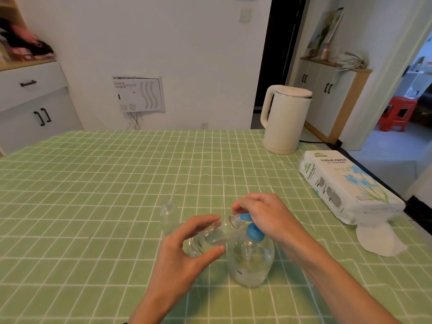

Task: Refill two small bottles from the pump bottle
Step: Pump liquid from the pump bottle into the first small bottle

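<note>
Closest in, the left hand [184, 249] wraps its thumb and curled fingers round a small bottle [210, 237] of thin clear plastic. The bottle is held tilted, almost on its side, with its open threaded neck meeting the blue spout [244, 216]. Just to the right stands the pump bottle [250, 260], a squat, round-shouldered, see-through plastic one that sits upright on the cloth with a glossy blue pump head [254, 232]. The right hand [264, 216] comes in above it, fingers curled down over the pump head and pinching near the spout. The hand hides most of the nozzle's far side. The right forearm crosses in front of the table's right part.

A little beyond the left hand, apart from it, a second small bottle [167, 216] stands upright and uncapped. It is clear enough to nearly vanish against the tablecloth [105, 195], a green cloth with a white grid and soft creases.

Further right lies a soft rectangular tissue pack [346, 183], white with blue flowers, with a loose white sheet [378, 239] beside it. At the table's far edge stands a smooth, cream kettle [285, 118]. Behind it are a white wall panel [139, 94], white cabinets [30, 101] and a red stool [397, 113].
</note>
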Demonstrator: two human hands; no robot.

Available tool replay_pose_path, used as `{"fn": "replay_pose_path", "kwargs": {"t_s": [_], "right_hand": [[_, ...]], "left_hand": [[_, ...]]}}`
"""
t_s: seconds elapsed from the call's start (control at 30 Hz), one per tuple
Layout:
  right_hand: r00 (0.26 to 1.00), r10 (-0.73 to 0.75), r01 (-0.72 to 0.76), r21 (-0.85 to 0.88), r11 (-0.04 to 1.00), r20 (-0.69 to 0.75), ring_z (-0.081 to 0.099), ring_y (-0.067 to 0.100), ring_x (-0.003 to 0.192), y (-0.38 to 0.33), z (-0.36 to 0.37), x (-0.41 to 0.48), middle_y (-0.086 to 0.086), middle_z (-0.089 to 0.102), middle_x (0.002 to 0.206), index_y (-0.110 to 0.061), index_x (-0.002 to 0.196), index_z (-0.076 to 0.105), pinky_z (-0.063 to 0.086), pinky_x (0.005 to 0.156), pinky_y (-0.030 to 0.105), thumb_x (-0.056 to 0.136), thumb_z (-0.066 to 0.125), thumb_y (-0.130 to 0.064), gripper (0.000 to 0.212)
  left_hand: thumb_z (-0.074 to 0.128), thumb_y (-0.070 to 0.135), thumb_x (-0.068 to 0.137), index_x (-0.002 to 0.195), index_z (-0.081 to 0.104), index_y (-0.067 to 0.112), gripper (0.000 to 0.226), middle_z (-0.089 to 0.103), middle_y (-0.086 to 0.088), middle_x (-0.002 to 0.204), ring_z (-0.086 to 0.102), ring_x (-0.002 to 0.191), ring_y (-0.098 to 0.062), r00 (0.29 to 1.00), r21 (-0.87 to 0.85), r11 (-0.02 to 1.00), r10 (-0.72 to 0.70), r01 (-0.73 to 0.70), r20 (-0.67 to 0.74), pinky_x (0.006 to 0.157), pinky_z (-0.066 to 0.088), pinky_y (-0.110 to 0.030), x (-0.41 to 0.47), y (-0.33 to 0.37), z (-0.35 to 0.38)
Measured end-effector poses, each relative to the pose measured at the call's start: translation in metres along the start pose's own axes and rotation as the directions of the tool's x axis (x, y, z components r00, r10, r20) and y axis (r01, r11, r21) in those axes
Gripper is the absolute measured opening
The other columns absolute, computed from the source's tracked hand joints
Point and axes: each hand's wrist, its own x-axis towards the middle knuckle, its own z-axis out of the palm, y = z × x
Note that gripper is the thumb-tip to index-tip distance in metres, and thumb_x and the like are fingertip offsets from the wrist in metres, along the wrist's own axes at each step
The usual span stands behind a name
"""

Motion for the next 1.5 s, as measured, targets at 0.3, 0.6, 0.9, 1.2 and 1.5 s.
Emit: {"fn": "replay_pose_path", "kwargs": {"t_s": [0.3, 0.6, 0.9, 1.2, 1.5], "right_hand": [[0.999, -0.017, 0.016, 0.031, 0.999, 0.031, 0.071, 0.006, 0.099, 0.004, 0.005, -0.001, -0.011, 0.081, 0.095, -0.021, 0.083, 0.085, 0.049, 0.082, 0.024, 0.097, 0.059, -0.018, 0.029], [1.000, 0.020, -0.020, -0.003, 1.000, 0.000, 0.071, 0.006, 0.094, 0.007, 0.008, -0.002, -0.014, 0.080, 0.091, -0.024, 0.080, 0.084, 0.050, 0.074, 0.024, 0.096, 0.058, -0.020, 0.031], [1.000, 0.013, -0.013, -0.017, 1.000, -0.021, 0.071, 0.008, 0.087, 0.003, 0.001, -0.003, -0.014, 0.079, 0.084, -0.031, 0.076, 0.083, 0.047, 0.072, 0.026, 0.094, 0.061, -0.029, 0.028], [1.000, 0.014, -0.013, 0.012, 1.000, -0.018, 0.069, 0.000, 0.087, 0.007, 0.009, -0.003, -0.016, 0.077, 0.081, -0.025, 0.077, 0.084, 0.046, 0.069, 0.022, 0.095, 0.056, -0.017, 0.034], [0.998, 0.020, -0.020, -0.013, 1.000, -0.055, 0.072, 0.008, 0.092, 0.006, 0.008, -0.003, -0.014, 0.080, 0.089, -0.026, 0.076, 0.084, 0.053, 0.077, 0.029, 0.094, 0.057, -0.020, 0.033]], "left_hand": [[0.088, 0.023, 0.073, 0.119, 0.073, 0.042, 0.052, 0.078, 0.016, 0.117, 0.072, 0.117, -0.008, 1.000, 0.008, 1.000, -0.005, 0.005, 0.001, 0.100, 0.049, -0.012, -0.002, -0.006, 0.000], [0.089, 0.022, 0.073, 0.118, 0.073, 0.043, 0.053, 0.078, 0.017, 0.117, 0.072, 0.115, -0.006, 1.000, 0.016, 1.000, -0.016, 0.016, 0.006, 0.099, 0.050, -0.011, -0.002, -0.005, 0.001], [0.085, 0.034, 0.070, 0.117, 0.073, 0.046, 0.050, 0.079, 0.016, 0.117, 0.072, 0.116, -0.007, 1.000, -0.021, 1.000, -0.004, 0.003, -0.013, 0.101, 0.050, -0.013, -0.001, 0.001, 0.001], [0.088, 0.022, 0.073, 0.118, 0.074, 0.041, 0.051, 0.078, 0.015, 0.118, 0.072, 0.115, -0.007, 1.000, 0.019, 1.000, -0.004, 0.004, -0.009, 0.097, 0.049, -0.009, -0.002, -0.004, 0.002], [0.093, 0.001, 0.073, 0.114, 0.077, 0.037, 0.057, 0.079, 0.019, 0.114, 0.073, 0.112, -0.003, 1.000, 0.069, 0.998, -0.003, 0.004, -0.012, 0.097, 0.050, -0.010, -0.004, -0.004, 0.004]]}}
